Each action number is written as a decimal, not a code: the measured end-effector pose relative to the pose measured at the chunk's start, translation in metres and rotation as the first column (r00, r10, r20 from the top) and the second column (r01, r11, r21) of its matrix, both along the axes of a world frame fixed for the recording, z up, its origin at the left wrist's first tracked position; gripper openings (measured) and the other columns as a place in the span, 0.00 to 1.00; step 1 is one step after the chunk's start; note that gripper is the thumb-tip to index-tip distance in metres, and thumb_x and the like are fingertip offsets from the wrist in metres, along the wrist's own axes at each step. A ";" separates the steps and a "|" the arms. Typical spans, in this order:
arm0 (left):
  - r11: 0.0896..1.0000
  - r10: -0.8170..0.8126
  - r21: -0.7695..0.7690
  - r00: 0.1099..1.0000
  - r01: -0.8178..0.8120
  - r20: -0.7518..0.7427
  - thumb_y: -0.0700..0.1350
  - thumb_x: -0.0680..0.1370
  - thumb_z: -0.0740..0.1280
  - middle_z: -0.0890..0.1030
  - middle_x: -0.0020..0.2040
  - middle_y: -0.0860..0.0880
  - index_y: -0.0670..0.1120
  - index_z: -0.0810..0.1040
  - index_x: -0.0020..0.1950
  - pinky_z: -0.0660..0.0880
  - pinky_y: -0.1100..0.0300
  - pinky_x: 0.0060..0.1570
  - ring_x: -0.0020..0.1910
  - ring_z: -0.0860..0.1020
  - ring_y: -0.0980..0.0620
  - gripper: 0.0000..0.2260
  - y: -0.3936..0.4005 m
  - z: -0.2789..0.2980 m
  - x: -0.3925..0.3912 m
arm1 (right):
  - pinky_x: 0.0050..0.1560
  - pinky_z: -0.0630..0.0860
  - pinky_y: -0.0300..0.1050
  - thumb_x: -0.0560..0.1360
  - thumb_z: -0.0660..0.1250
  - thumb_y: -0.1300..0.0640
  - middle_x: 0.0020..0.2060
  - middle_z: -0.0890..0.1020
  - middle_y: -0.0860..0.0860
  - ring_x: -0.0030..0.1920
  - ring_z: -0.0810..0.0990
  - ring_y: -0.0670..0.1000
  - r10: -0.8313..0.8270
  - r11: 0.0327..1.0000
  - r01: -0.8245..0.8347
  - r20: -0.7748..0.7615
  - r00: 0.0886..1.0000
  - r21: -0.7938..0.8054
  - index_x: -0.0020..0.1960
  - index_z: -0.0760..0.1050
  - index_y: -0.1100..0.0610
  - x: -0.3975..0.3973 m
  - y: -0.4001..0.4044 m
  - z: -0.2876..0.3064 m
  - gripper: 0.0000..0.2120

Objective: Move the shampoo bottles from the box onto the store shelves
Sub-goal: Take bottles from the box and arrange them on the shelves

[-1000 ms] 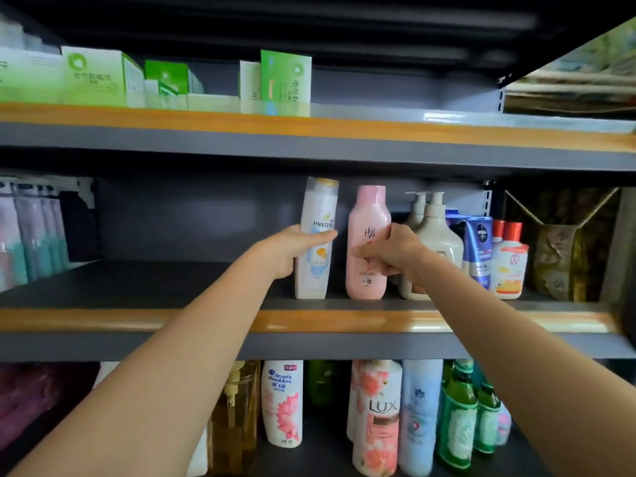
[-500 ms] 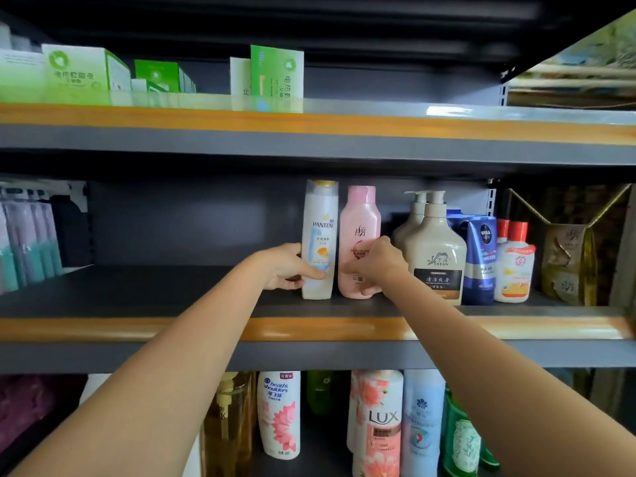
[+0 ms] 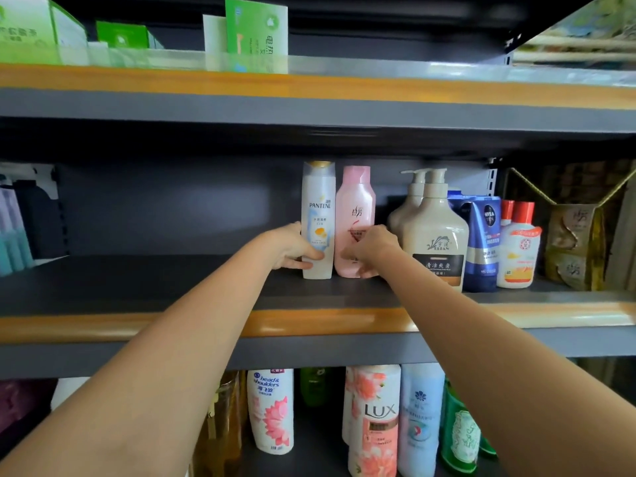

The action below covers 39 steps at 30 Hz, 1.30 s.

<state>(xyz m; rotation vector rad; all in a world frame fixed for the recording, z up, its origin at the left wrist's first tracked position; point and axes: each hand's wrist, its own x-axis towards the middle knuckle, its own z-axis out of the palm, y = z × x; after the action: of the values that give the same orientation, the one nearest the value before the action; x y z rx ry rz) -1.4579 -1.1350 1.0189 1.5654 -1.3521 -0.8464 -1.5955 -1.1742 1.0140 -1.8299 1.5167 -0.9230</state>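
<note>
The white bottle [image 3: 318,220] and pink bottle [image 3: 354,218] now stand side by side on the middle shelf [image 3: 137,287], lower than a second ago. The left hand [image 3: 296,249] still grips the white one. The right hand [image 3: 370,249] pinches the pink one. Both look placed. The box is out of view, and the pink bottle's label is partly covered.

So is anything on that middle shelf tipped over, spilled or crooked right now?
Nothing stands out. The Pantene bottle and pink bottle stand upright side by side on the middle shelf, each with one of the hands on it, left hand, right hand. No spills or fallen bottles visible.
</note>
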 end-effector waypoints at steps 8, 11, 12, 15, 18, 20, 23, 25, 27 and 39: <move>0.994 0.106 -0.009 0.991 -0.106 0.076 0.34 0.72 0.70 0.71 0.66 0.45 0.42 0.63 0.68 0.78 0.56 0.52 0.62 0.74 0.47 0.27 0.003 0.001 -0.004 | 0.60 0.75 0.53 0.74 0.68 0.57 0.63 0.73 0.59 0.59 0.77 0.60 -0.048 0.996 0.041 -0.078 0.996 -0.085 0.66 0.60 0.64 0.003 0.002 -0.002 0.27; 0.969 0.247 -0.115 0.901 -0.220 0.357 0.40 0.74 0.70 0.67 0.68 0.43 0.41 0.60 0.71 0.74 0.54 0.57 0.64 0.70 0.44 0.28 0.022 0.005 -0.006 | 0.58 0.75 0.49 0.74 0.65 0.59 0.61 0.74 0.59 0.59 0.77 0.59 -0.067 0.984 0.037 -0.166 0.984 -0.176 0.65 0.64 0.64 -0.005 0.016 0.002 0.21; 0.943 0.327 -0.209 0.826 -0.258 0.459 0.42 0.75 0.68 0.66 0.68 0.43 0.41 0.61 0.70 0.71 0.53 0.58 0.66 0.69 0.44 0.27 0.030 0.006 -0.008 | 0.55 0.74 0.47 0.75 0.64 0.60 0.60 0.76 0.60 0.58 0.78 0.60 -0.086 0.971 0.044 -0.173 0.981 -0.233 0.63 0.67 0.64 -0.008 0.024 0.005 0.18; 0.820 0.510 -0.503 0.746 -0.272 0.428 0.40 0.77 0.63 0.69 0.65 0.44 0.43 0.67 0.66 0.68 0.55 0.59 0.63 0.70 0.45 0.17 0.061 0.001 -0.011 | 0.51 0.77 0.47 0.75 0.62 0.61 0.51 0.81 0.61 0.51 0.80 0.61 -0.076 0.917 0.028 -0.106 0.991 -0.397 0.51 0.75 0.64 -0.009 0.056 0.011 0.08; 0.641 0.533 -0.741 0.811 -0.201 0.241 0.35 0.75 0.61 0.72 0.56 0.47 0.41 0.72 0.59 0.70 0.67 0.51 0.49 0.75 0.55 0.13 0.106 -0.009 -0.015 | 0.47 0.80 0.52 0.73 0.61 0.62 0.42 0.83 0.58 0.40 0.82 0.58 0.073 0.846 -0.052 0.019 0.997 -0.530 0.48 0.75 0.61 -0.002 0.100 -0.004 0.07; 0.504 0.536 -0.857 0.816 -0.102 0.218 0.34 0.73 0.60 0.72 0.50 0.49 0.39 0.73 0.55 0.67 0.72 0.46 0.42 0.72 0.59 0.12 0.139 -0.014 -0.014 | 0.42 0.80 0.54 0.72 0.59 0.61 0.37 0.83 0.55 0.35 0.81 0.56 0.162 0.771 -0.090 0.057 0.985 -0.631 0.45 0.74 0.57 0.006 0.128 -0.019 0.06; 0.391 0.572 -0.920 0.773 0.039 0.276 0.37 0.71 0.59 0.76 0.46 0.45 0.38 0.76 0.52 0.65 0.70 0.45 0.44 0.75 0.50 0.12 0.182 -0.029 -0.002 | 0.39 0.77 0.48 0.72 0.58 0.57 0.32 0.79 0.46 0.33 0.78 0.47 0.256 0.615 -0.122 0.051 0.965 -0.779 0.44 0.71 0.54 0.028 0.160 -0.037 0.04; 0.341 0.597 -0.938 0.755 0.065 0.270 0.38 0.71 0.60 0.79 0.43 0.40 0.36 0.77 0.49 0.65 0.66 0.42 0.42 0.77 0.45 0.11 0.207 -0.052 0.012 | 0.38 0.75 0.48 0.73 0.59 0.57 0.32 0.75 0.45 0.33 0.74 0.44 0.322 0.545 -0.095 0.104 0.941 -0.833 0.46 0.74 0.61 0.049 0.181 -0.051 0.08; 0.353 0.559 -0.933 0.784 0.072 0.272 0.37 0.70 0.59 0.78 0.45 0.41 0.37 0.77 0.49 0.67 0.65 0.40 0.40 0.75 0.47 0.11 0.238 -0.093 0.026 | 0.38 0.74 0.48 0.73 0.59 0.59 0.32 0.77 0.51 0.34 0.75 0.47 0.402 0.512 -0.113 0.121 0.908 -0.851 0.45 0.75 0.68 0.070 0.208 -0.081 0.12; 0.976 -0.037 0.186 0.761 -0.111 0.648 0.46 0.71 0.57 0.76 0.49 0.49 0.49 0.70 0.54 0.73 0.52 0.46 0.42 0.78 0.44 0.13 0.392 -0.534 0.131 | 0.45 0.75 0.52 0.74 0.62 0.58 0.46 0.81 0.61 0.48 0.79 0.63 0.657 0.751 -0.593 -0.420 0.626 0.292 0.53 0.76 0.60 0.130 0.332 -0.520 0.10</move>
<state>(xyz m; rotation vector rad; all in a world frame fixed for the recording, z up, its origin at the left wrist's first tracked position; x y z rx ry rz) -1.3273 -0.7429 0.4846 2.1774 -1.7408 -0.4273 -1.4653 -0.8426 0.4935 -2.3774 0.9928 0.0064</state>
